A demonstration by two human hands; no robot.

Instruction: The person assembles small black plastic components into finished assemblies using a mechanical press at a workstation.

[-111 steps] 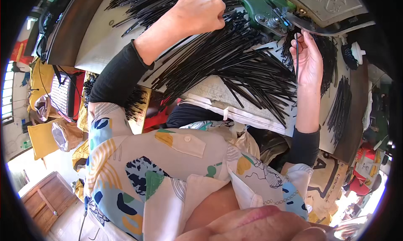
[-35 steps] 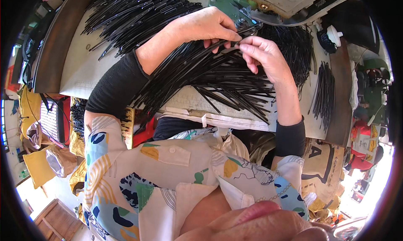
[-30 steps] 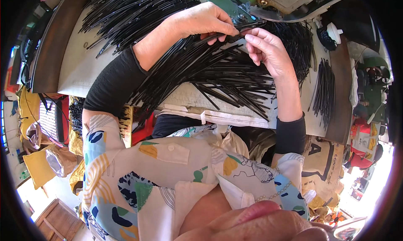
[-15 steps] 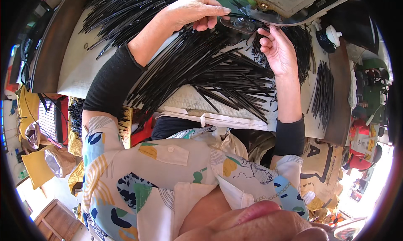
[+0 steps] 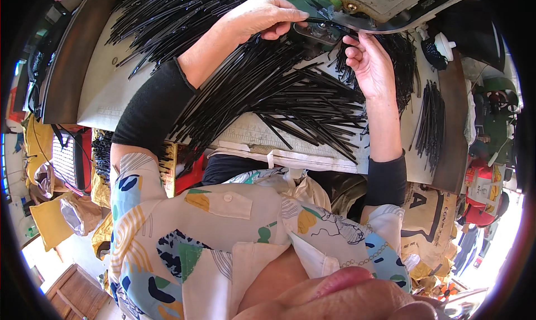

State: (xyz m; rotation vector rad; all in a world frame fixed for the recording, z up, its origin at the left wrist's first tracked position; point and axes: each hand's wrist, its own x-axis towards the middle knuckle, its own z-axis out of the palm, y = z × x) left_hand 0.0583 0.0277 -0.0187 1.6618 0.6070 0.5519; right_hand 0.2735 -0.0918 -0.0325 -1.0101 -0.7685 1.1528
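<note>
My left hand is closed, its thumb and fingertips pinching one end of a thin black strip. The strip runs rightward beneath the grey metal head of a machine. My right hand is raised at the other end, thumb and index finger pressed together there and the other fingers curled; its exact grip is partly hidden by the machine's curved plate. Below both hands, a large pile of loose black strips fans across the pale tabletop.
Another heap of black strips lies at the far left. Tangled black pieces sit behind my right hand, and a smaller bundle lies at the right. Dark raised edges border the table. A white knob stands near the machine.
My left hand and forearm have shifted slightly to the right, toward the machine. The strip shows more plainly between my hands. My right hand is nearly still.
</note>
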